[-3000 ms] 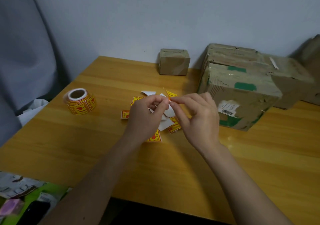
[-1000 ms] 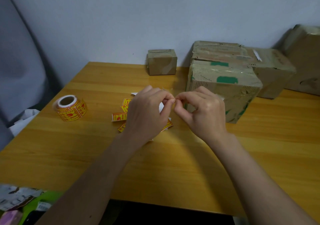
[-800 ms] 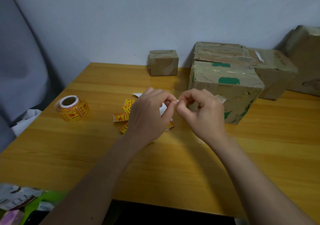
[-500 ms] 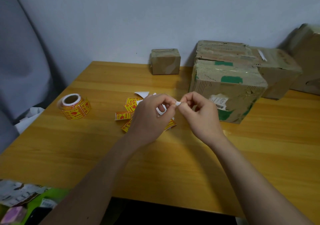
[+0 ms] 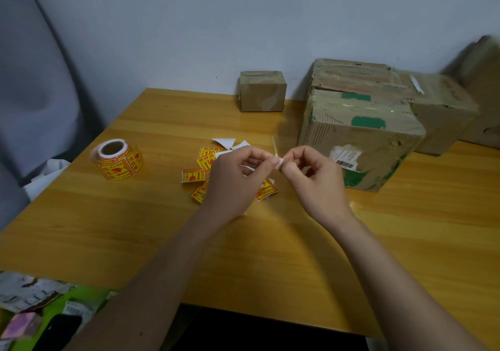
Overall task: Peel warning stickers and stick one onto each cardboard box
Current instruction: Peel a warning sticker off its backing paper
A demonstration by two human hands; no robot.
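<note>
White backing paper (image 5: pixel 277 160) now shows between my left hand (image 5: pixel 233 180) and right hand (image 5: pixel 315 180), fingertips of both still pinching it, slightly further apart.

- We see a wooden table (image 5: pixel 270 256) with a yellow-orange grain, its far edge against a pale wall.
- A roll of warning stickers (image 5: pixel 117 159) lies on its left part, well apart from everything else.
- Loose yellow-and-red stickers (image 5: pixel 193 175) and white backing scraps (image 5: pixel 224 142) lie scattered near the middle.
- A small cardboard box (image 5: pixel 262 91) stands at the far edge, touching the wall.
- A large cardboard box (image 5: pixel 359 137) with green patches and a torn white label sits on the right.
- Just behind it we make out another box (image 5: pixel 351 76), and beside that a further box (image 5: pixel 441 110); a blurred one (image 5: pixel 484 93) sits at the far right.
</note>
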